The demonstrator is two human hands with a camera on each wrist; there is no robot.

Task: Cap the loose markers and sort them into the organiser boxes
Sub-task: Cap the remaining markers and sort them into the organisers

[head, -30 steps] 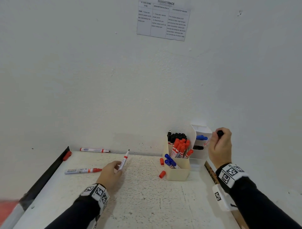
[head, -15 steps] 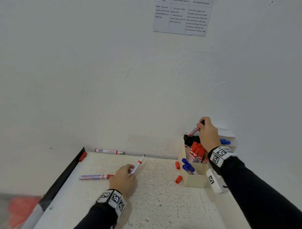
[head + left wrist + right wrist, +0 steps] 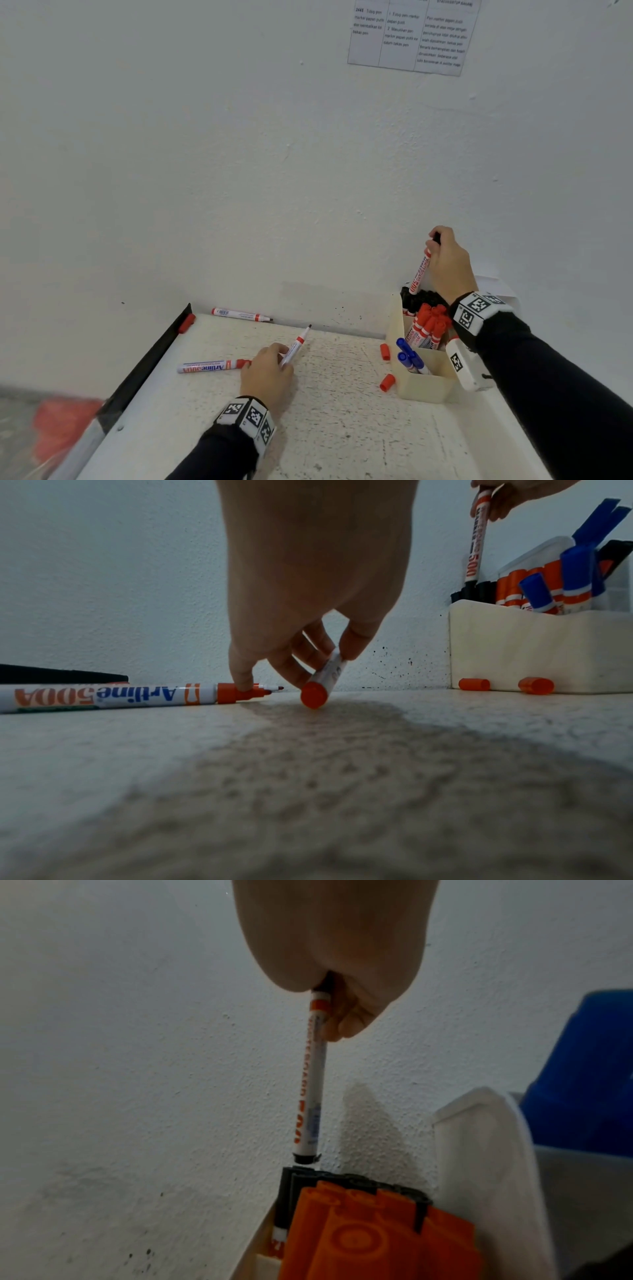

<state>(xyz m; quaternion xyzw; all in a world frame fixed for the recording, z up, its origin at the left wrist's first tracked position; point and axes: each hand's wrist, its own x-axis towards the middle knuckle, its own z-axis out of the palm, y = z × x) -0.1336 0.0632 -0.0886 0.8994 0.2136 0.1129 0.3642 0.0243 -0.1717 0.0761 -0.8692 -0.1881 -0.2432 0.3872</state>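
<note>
From the head view, a cream plastic organiser box [image 3: 419, 387] stands at the table's right rear, against the wall. Its back compartment holds black-capped markers [image 3: 423, 297], the middle one red-capped markers [image 3: 430, 323], the front one blue-capped markers [image 3: 409, 356]. The right hand [image 3: 448, 263] grips a black-capped white marker [image 3: 420, 270] near its cap, holding it upright just above the black group. The left hand [image 3: 265, 375] pinches an uncapped red marker [image 3: 296, 346], nib pointing away. A second uncapped red marker [image 3: 212, 366] lies just left of that hand, a third [image 3: 239, 314] lies along the wall, and two loose red caps [image 3: 386, 366] sit beside the box on the speckled white tabletop [image 3: 342, 428]. A printed sheet [image 3: 409, 34] hangs on the white wall [image 3: 239, 171].

From the left wrist, the fingers [image 3: 356, 645] curl round the pinched marker, whose red end rests on the table; one fingertip appears to touch the lying marker's collar.

From the right wrist, the held marker's black end hovers just above the black caps; a blue shape at right is too blurred to identify
</note>
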